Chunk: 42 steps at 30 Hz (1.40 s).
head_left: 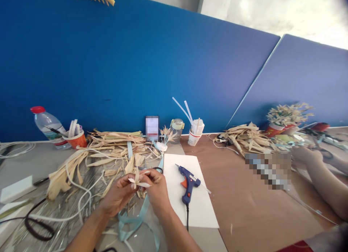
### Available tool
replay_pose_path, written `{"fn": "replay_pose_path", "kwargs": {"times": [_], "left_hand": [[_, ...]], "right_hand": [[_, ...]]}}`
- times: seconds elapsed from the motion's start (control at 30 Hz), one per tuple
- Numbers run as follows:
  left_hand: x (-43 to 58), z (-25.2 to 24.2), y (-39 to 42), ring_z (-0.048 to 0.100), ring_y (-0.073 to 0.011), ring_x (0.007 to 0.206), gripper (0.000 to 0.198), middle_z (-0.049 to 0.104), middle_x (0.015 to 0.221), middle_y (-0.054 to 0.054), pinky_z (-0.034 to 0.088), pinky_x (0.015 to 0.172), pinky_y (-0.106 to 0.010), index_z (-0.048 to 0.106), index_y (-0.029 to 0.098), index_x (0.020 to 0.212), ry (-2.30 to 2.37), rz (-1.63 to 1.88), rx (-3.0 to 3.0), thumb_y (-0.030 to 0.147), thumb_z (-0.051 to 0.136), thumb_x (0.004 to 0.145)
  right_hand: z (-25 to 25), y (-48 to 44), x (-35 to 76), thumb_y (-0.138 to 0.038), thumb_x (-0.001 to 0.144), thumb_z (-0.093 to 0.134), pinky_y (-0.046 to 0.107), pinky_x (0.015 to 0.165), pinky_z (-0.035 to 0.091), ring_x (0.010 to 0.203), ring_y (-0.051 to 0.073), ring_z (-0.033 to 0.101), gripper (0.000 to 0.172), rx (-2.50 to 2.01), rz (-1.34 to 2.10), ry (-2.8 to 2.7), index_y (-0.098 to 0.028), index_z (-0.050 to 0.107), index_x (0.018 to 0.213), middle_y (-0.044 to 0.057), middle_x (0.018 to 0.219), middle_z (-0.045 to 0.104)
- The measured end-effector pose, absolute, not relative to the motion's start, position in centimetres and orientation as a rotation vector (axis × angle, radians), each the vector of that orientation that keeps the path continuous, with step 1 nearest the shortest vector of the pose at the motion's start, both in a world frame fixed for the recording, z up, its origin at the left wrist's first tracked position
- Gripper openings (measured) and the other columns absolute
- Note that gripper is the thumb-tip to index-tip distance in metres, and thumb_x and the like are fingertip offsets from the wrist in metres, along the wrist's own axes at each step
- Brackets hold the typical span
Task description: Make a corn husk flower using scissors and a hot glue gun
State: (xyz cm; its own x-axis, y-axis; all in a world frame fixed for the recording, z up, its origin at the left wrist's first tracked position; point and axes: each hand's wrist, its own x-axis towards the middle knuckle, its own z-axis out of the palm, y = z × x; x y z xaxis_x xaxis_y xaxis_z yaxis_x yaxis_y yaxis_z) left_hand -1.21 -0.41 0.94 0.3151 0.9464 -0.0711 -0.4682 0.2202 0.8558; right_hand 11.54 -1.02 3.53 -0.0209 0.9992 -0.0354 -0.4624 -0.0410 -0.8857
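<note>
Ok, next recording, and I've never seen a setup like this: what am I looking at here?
There is no machine here: just a person's bare hands, the left hand and the right hand. The single picture comes from a camera worn on that person's head, looking forward and down. Both hands hold a small pale star-shaped piece. On the table lie dried husk-like strips and a light blue ribbon. Beside the right hand, a blue glue gun rests on a white sheet. Another person's hand shows at far right.
</note>
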Motion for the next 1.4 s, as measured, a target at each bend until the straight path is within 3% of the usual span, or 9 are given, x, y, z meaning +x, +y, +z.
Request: {"fn": "replay_pose_path", "kwargs": {"times": [0.77,1.13,1.23,1.4], "left_hand": [[-1.3,0.2,0.0,0.059,-0.0129,0.068,0.018,0.068,0.073,-0.002,0.046,0.068,-0.024,0.067,0.016,0.071,0.765,1.21,0.74,0.019,0.081,0.06],[-2.3,-0.8,0.7,0.052,-0.0082,0.058,0.02,0.059,0.061,0.002,0.043,0.058,-0.018,0.065,0.015,0.07,0.806,1.275,0.715,0.014,0.08,0.058],[-2.3,-0.4,0.7,0.051,-0.0076,0.055,0.019,0.058,0.058,0.003,0.043,0.056,-0.018,0.063,0.015,0.069,0.77,1.276,0.689,0.013,0.08,0.059],[-2.3,-0.1,0.7,0.05,-0.0071,0.053,0.018,0.057,0.056,0.002,0.044,0.054,-0.017,0.062,0.015,0.068,0.706,1.269,0.641,0.011,0.078,0.06]], "right_hand": [[2.8,-0.5,11.9,-0.032,0.064,0.07,0.019,0.043,0.033,0.044,0.008,0.045,0.017,-0.792,1.496,-0.57,-0.016,0.063,0.063,0.0,0.056,0.062],[2.2,1.1,14.3,-0.031,0.071,0.06,0.021,0.048,0.029,0.046,0.007,0.034,0.019,-0.949,1.129,-0.622,-0.017,0.055,0.061,-0.005,0.053,0.05],[1.9,0.9,13.9,-0.032,0.074,0.057,0.023,0.05,0.031,0.05,0.01,0.039,0.017,-1.079,1.048,-0.778,-0.017,0.059,0.066,-0.005,0.053,0.049],[1.0,0.6,13.1,-0.029,0.077,0.052,0.027,0.066,0.043,0.07,0.016,0.055,0.018,-1.17,0.85,-0.975,-0.016,0.063,0.084,0.002,0.077,0.063]]}}
